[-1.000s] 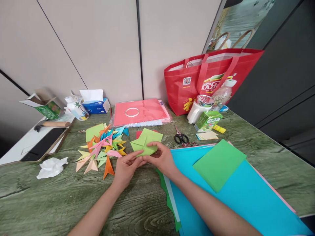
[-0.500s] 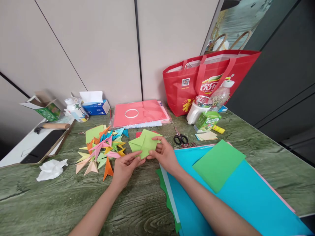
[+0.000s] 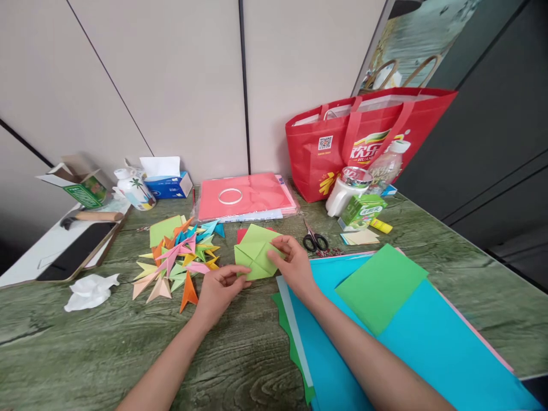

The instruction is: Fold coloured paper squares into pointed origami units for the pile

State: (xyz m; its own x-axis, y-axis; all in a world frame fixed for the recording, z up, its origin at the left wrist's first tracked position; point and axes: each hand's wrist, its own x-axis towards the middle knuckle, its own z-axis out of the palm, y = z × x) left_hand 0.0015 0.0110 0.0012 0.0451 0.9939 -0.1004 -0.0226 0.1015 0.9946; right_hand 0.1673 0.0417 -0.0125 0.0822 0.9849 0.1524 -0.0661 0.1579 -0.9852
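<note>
A light green sheet of origami paper [image 3: 256,260], partly folded and creased, is held up between both hands above the table. My left hand [image 3: 223,286] pinches its lower left corner between thumb and fingers. On the other side, my right hand [image 3: 293,264] grips the right edge, thumb in front. Just left of the paper lies a pile of folded paper pieces [image 3: 170,264] in orange, pink, yellow, blue and green. A red paper piece [image 3: 245,234] shows partly behind the green sheet.
Blue paper sheets [image 3: 428,342] with a green square [image 3: 383,288] on top lie to the right. Black-handled scissors [image 3: 315,240], a white mug [image 3: 340,197], a juice carton [image 3: 362,211] and a red bag [image 3: 308,160] stand behind. Crumpled tissue [image 3: 91,291] and a phone [image 3: 77,251] are left.
The green paper has been turned and its flaps now lie differently, showing diagonal creases. Its left point has drawn in to the right. Both hands have shifted slightly right.
</note>
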